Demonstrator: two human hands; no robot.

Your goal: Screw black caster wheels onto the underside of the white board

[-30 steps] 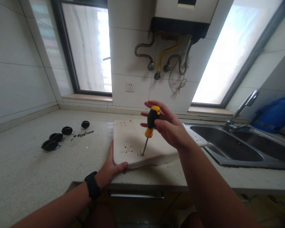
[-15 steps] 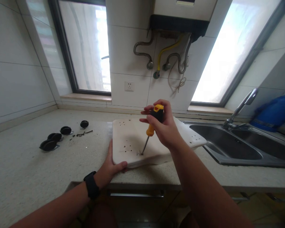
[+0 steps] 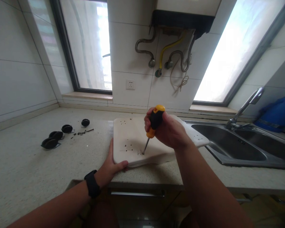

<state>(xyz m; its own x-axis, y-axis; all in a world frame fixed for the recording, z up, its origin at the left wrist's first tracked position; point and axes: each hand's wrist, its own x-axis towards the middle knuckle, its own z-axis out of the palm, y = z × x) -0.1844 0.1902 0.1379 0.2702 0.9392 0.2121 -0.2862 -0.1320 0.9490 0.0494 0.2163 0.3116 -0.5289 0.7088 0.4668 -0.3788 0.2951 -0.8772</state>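
Observation:
My right hand is closed round the yellow and black handle of a screwdriver. The screwdriver leans, its tip down in a hole near the front edge of a white board. Whether a screw sits under the tip is too small to make out. My left hand grips the board's front left corner, thumb on top, fingers along the side and partly hidden. Groups of small holes show at the board's corners, and faint dark marks lie beside the tip.
Several black casters stand on the counter at left, beside a small pile of screws. A double steel sink with a faucet is at right, a blue object behind it. Hoses hang below a wall heater.
My right hand's fingers, spread before, have wrapped round the screwdriver handle, and the wrist has turned. The left hand still holds the board's corner. The view has shifted slightly.

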